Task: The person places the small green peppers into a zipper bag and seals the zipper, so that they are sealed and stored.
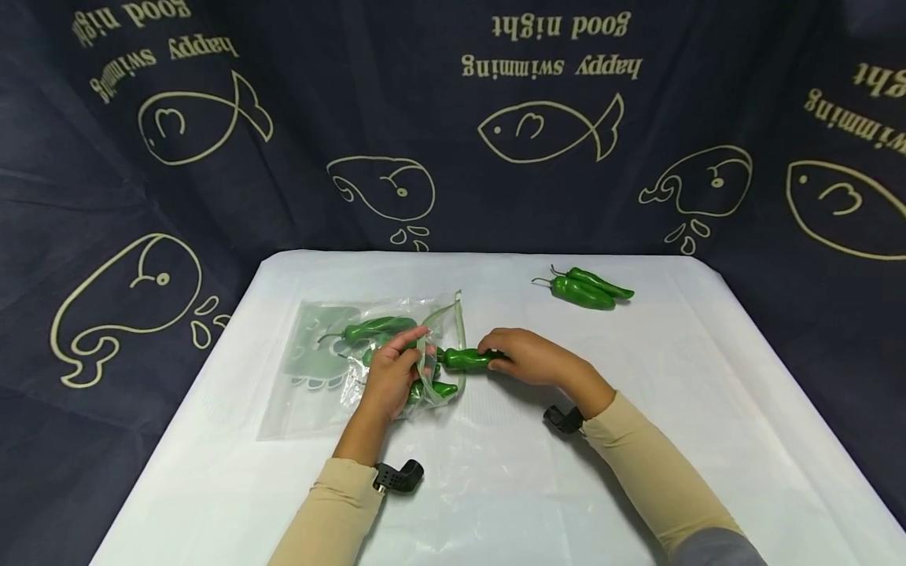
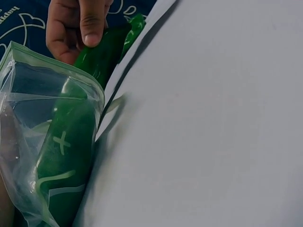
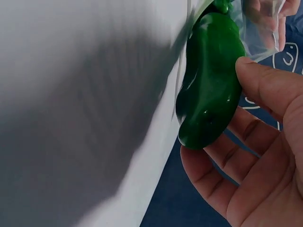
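A clear zip bag with a pale green print lies on the left of the table, its mouth facing right. Several green chili peppers show through the plastic. My left hand grips the bag by its mouth, thumb and fingers on the rim. Between the thumb and fingers of my right hand is another green chili pepper, held by its tip end. That pepper's stem end points left into the bag's mouth. In the right wrist view, the held pepper looks glossy and slightly bent.
Two more green chili peppers lie side by side at the back right of the white table. A dark cloth with fish and whale drawings hangs behind the table. Each wrist wears a black camera.
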`<control>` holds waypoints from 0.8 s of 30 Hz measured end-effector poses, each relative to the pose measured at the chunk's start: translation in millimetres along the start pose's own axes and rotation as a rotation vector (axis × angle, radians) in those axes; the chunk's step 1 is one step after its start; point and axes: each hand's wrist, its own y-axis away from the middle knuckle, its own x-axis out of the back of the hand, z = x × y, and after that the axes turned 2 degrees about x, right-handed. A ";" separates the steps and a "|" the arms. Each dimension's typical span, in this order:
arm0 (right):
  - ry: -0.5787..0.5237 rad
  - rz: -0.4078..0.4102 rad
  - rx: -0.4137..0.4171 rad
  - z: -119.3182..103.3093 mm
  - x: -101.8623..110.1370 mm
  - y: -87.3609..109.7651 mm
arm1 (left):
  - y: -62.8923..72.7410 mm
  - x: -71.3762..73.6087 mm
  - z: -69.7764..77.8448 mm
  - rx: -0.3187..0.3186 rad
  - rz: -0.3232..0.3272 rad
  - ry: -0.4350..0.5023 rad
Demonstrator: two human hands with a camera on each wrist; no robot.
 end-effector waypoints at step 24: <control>0.017 -0.001 -0.017 -5.0 -10.9 -19.8 | -0.4 0.9 -0.4 0.005 0.004 0.007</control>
